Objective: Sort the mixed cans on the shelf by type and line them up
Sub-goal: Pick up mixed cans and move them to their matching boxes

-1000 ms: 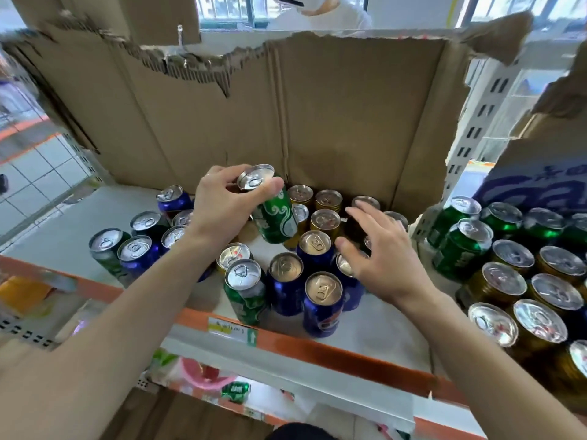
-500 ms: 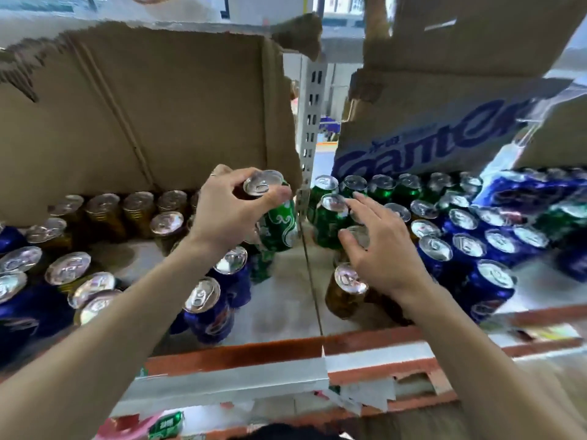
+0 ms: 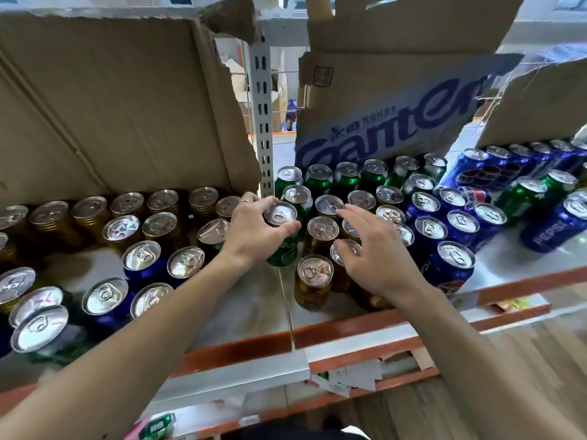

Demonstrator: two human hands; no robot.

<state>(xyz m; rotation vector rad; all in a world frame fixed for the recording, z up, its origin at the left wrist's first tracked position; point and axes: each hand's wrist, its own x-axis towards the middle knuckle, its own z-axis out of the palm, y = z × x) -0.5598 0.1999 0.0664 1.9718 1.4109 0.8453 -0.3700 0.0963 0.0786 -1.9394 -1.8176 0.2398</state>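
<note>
Gold cans (image 3: 322, 230) crowd the green can (image 3: 283, 252) pinched in the left grip (image 3: 254, 230) — right grip (image 3: 378, 258) spread above them.

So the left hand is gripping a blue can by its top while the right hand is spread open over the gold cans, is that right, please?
Not quite: the head view shows that the can gripped by the left hand is green, not blue. The rest stands: it is held by its top, and the right hand is spread open over the gold cans.
</note>
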